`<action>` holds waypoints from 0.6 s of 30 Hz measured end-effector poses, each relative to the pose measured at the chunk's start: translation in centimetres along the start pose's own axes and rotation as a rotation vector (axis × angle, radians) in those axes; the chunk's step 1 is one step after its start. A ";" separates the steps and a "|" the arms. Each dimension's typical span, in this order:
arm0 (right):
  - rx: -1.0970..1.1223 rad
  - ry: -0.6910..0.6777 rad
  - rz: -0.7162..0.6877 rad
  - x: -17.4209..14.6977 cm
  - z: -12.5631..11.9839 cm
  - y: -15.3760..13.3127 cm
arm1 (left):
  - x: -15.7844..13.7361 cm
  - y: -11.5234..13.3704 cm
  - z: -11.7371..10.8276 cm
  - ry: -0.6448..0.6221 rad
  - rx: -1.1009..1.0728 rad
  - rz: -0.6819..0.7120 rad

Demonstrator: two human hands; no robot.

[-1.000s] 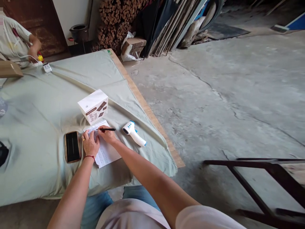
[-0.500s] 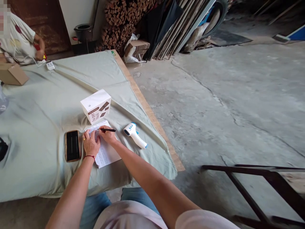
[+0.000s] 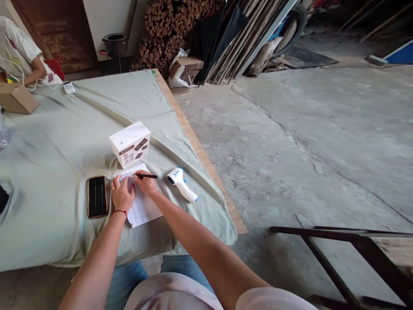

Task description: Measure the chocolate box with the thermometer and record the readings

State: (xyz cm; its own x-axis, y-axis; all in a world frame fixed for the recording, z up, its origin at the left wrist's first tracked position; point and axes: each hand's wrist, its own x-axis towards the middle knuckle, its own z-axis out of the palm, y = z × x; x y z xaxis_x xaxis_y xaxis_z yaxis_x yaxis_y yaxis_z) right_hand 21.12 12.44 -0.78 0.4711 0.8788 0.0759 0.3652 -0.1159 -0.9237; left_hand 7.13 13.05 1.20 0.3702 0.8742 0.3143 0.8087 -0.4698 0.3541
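A black pen (image 3: 149, 175) is gripped in my right hand (image 3: 145, 184), its tip on the upper part of a sheet of paper (image 3: 142, 212) covered partly with handwriting. Fingers spread, my left hand (image 3: 123, 193) lies flat on the paper's left side and hides part of it. Just left of that hand is a dark smartphone (image 3: 97, 196) in a brown-edged case. Behind the paper stands a white box (image 3: 130, 142) with brown print. To the right of my right hand lies a white and blue infrared thermometer (image 3: 182, 184).
A pale green cloth covers the table (image 3: 64, 172), whose wooden edge (image 3: 200, 159) shows on the right. At the far left are a cardboard box (image 3: 19, 98) and another person (image 3: 26, 56). A dark metal frame (image 3: 322, 254) stands on the floor at lower right.
The other person's arm has drawn back left toward the cardboard box. My hands hold nearly the same place on the paper; the view has shifted slightly.
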 end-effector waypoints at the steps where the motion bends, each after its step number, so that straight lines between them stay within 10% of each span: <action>1: -0.002 0.000 -0.001 0.0 0.0 0.0 | 0.0 0.0 0.0 0.000 -0.002 0.000; 18: -0.003 -0.026 -0.007 -0.1 -0.1 0.2 | -0.1 -0.1 0.1 -0.018 0.003 0.001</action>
State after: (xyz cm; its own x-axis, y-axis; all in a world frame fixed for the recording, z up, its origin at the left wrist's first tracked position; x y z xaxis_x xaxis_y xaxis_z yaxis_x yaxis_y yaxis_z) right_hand 21.29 12.29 -0.95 0.4474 0.8914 0.0729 0.3706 -0.1106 -0.9222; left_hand 7.11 13.02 1.04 0.3793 0.8758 0.2984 0.8096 -0.4703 0.3512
